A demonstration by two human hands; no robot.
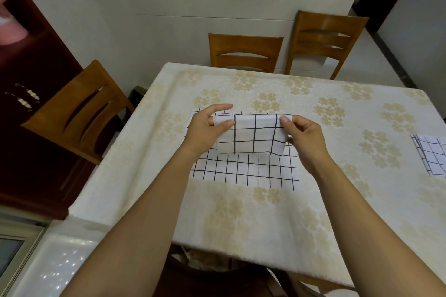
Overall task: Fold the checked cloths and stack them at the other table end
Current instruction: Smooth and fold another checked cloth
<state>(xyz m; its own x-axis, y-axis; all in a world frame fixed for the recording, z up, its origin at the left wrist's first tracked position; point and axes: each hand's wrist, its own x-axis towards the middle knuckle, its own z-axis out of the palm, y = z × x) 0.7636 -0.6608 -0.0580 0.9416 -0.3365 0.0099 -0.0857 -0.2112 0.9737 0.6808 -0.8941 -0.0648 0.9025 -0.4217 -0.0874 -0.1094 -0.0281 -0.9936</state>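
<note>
By the left hand (205,128) and the right hand (304,135), the upper corners of a folded checked cloth (251,137) were pinched. It was held, long axis left to right, above a flat checked cloth (243,171) on the table (241,212). A further checked cloth (432,154), rightward and nearer the right hand, was cut off by the frame edge.

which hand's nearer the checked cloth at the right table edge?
Right. The right hand pinches the held cloth at its right corner, on the side toward the edge cloth, with bare tablecloth between. The left hand pinches the left corner, farther away.
</note>
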